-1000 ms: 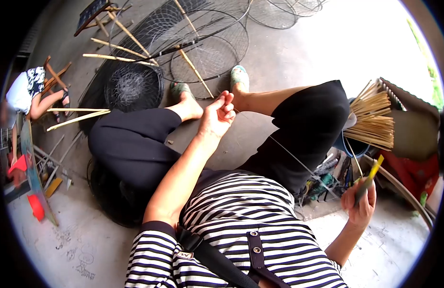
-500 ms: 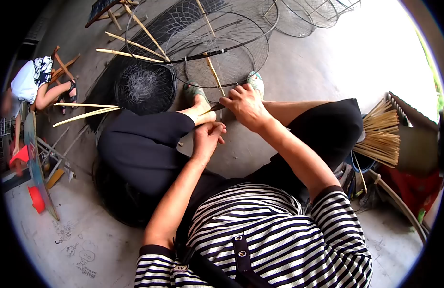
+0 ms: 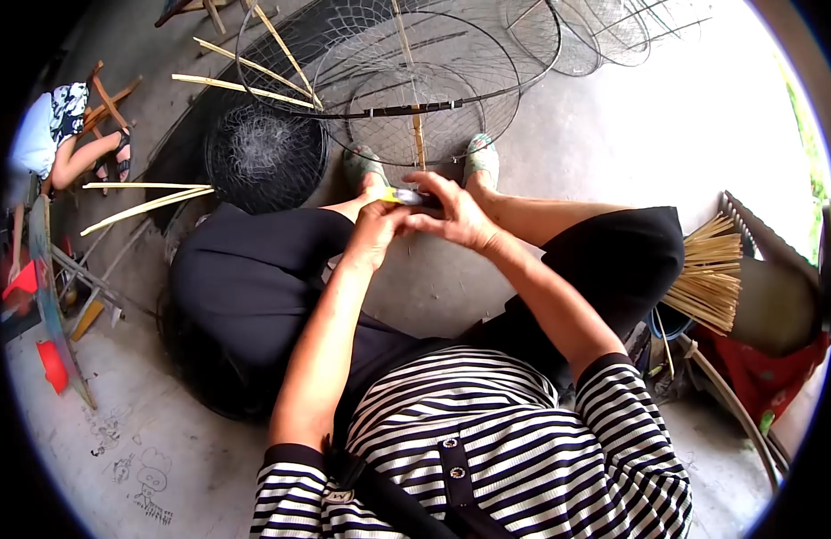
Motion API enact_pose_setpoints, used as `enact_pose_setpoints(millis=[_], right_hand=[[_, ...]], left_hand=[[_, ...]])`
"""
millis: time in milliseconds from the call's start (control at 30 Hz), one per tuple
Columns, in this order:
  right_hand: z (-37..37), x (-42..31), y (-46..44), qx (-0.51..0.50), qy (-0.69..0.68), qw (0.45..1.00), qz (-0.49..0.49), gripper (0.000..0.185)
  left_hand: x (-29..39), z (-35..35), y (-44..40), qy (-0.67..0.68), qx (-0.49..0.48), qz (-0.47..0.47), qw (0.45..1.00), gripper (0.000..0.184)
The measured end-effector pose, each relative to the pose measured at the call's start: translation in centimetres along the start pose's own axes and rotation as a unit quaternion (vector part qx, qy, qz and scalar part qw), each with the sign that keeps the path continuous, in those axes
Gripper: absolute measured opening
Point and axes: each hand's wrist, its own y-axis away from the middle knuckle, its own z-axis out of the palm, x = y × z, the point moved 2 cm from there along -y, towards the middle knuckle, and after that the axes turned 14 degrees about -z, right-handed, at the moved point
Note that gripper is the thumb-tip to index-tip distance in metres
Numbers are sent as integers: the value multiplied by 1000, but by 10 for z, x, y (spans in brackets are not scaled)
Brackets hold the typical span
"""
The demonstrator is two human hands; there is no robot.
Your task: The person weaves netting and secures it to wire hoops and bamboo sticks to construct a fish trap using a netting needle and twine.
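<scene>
My hands meet in front of my shins. My right hand (image 3: 453, 214) is closed, its fingers curled around a small tool (image 3: 406, 195) with a yellow end and a shiny grey part; its exact kind is unclear. My left hand (image 3: 376, 232) is closed with its fingertips against the tool and the right hand's fingers; what it pinches is hidden. Just beyond the hands stands a round net cage (image 3: 514, 90) of dark hoops and mesh. A bamboo stick (image 3: 418, 135) runs through it toward my hands.
A dark net basket (image 3: 267, 162) lies left of my feet, with bamboo sticks (image 3: 155, 208) beside it. A bundle of sticks (image 3: 707, 274) stands in a blue bucket (image 3: 671, 322) by my right knee. Another person (image 3: 51, 135) sits at far left. More net frames (image 3: 604, 36) lie behind.
My hands have come together and the right hand has lowered toward the left. The dark pointed tip seen earlier no longer shows; the yellow-and-grey tool is now visible. The view shifted slightly.
</scene>
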Motion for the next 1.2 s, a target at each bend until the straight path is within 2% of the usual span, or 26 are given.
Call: enact_pose_setpoints(millis=[33, 67, 133, 167, 200, 267, 300, 367, 400, 433, 500, 533, 567, 600, 667, 733, 800, 867, 900, 933, 967, 1000, 1033, 1100, 1167, 1200], right_hand=[[11, -8, 0, 22, -16, 999, 36, 69], [21, -6, 1, 105, -98, 987, 74, 52], [33, 7, 10, 156, -125, 959, 198, 34], [39, 13, 15, 202, -83, 949, 227, 20], [34, 1, 17, 185, 36, 969, 163, 21], [15, -53, 24, 142, 272, 951, 30, 22], [-3, -100, 29, 147, 151, 977, 17, 20], [-36, -175, 59, 144, -119, 982, -12, 17], [-57, -209, 85, 124, -272, 953, -51, 19], [-78, -238, 115, 100, -389, 910, -105, 23], [-110, -281, 170, 88, -480, 862, -140, 34], [-122, -294, 190, 107, -403, 908, -33, 37], [-124, -300, 219, 188, -377, 905, 57, 38], [-122, -296, 240, 279, -353, 890, 78, 38], [-139, -279, 264, 376, -168, 878, 243, 33], [-151, -254, 265, 431, 115, 821, 356, 23], [-142, -232, 230, 452, 149, 812, 338, 18], [-128, -204, 183, 306, 258, 860, 317, 21], [-114, -184, 155, 242, 302, 904, 180, 23], [-106, -168, 126, 93, 386, 900, 180, 25], [-92, -141, 104, 0, 367, 900, 234, 27], [-70, -96, 95, -44, 392, 894, 213, 18], [-49, -77, 72, -87, 378, 897, 213, 23], [-19, -68, 24, -114, 223, 942, 222, 33], [11, -17, 15, -17, -11, 985, 173, 30], [19, -13, 9, 52, -172, 953, 245, 28]], left_hand=[[-2, 3, -1, 7, 21, 17, 1000, 9], [-5, 5, -2, 14, 42, 35, 998, 12], [-13, 4, -10, -216, 177, 117, 953, 14], [-14, 8, -6, -277, 193, 162, 927, 13], [-19, 11, -5, -329, 239, 197, 892, 10], [-8, 29, 15, -273, 246, 240, 898, 9], [-16, 25, 5, -210, 245, 296, 899, 7], [-23, 26, 13, -51, 261, 191, 945, 10], [-26, 29, 15, 60, 270, 135, 952, 10], [-30, 24, 18, 90, 251, 21, 964, 11], [-44, 41, 20, 275, 100, -66, 954, 12], [-49, 51, 18, 362, 23, -110, 926, 13], [-41, 66, 19, 449, -46, -150, 880, 15], [-25, 85, 28, 498, -52, -179, 847, 12], [-21, 84, 20, 512, -234, -127, 816, 10], [-12, 89, 26, 505, -246, -95, 822, 9], [-19, 77, 32, 465, -255, -55, 846, 10], [-27, 60, 42, 387, -127, -95, 908, 12], [-33, 57, 46, 364, -101, -112, 919, 12], [-39, 56, 49, 342, -75, -127, 928, 12], [-39, 60, 53, 329, -55, -121, 935, 12], [-41, 59, 53, 301, -47, -114, 946, 12], [-43, 57, 51, 275, -38, -121, 953, 13], [-46, 56, 44, 237, -58, -118, 963, 16], [-39, 55, 45, 177, -35, -103, 978, 18], [-37, 53, 45, 145, -24, -97, 984, 18]])
